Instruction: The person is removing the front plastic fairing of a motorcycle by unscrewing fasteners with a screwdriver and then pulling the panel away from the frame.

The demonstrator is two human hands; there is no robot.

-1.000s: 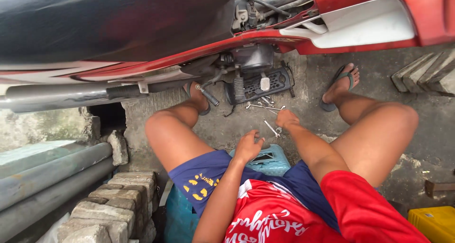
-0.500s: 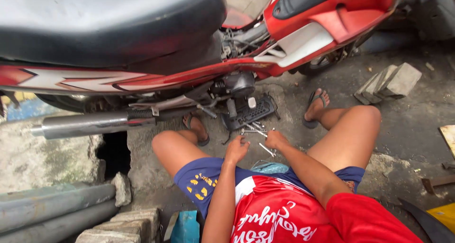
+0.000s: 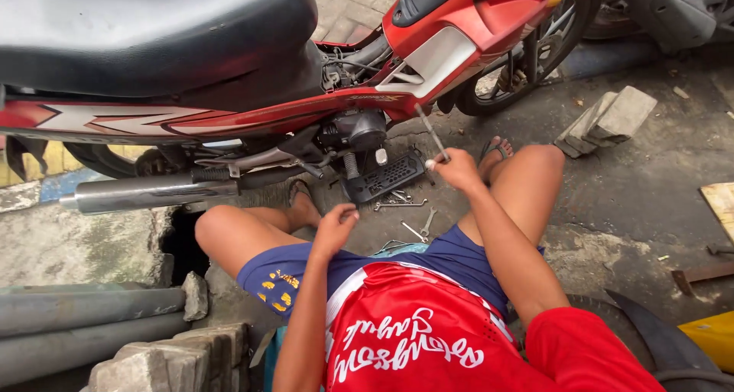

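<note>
I sit low beside a red and black motorcycle point(image 3: 252, 117) with my knees bent. My right hand point(image 3: 455, 168) is closed around a long thin metal tool point(image 3: 430, 132) that points up toward the red side panel point(image 3: 466, 32). My left hand point(image 3: 336, 227) hangs loosely curled between my knees, holding nothing that I can see, just above the ground near the black footrest plate point(image 3: 382, 176). Several wrenches point(image 3: 409, 220) lie on the concrete between my legs.
A chrome exhaust pipe point(image 3: 145, 193) runs left at knee height over a dark hole point(image 3: 183, 243). Grey pipes point(image 3: 76, 323) and stacked stone blocks point(image 3: 176, 357) sit at lower left. A concrete block point(image 3: 608, 120) lies at right, a second vehicle point(image 3: 665, 9) at top right.
My right hand has lifted off the ground with the long tool and now holds it up toward the bike. My view has tilted up and back, showing more of the motorcycle.
</note>
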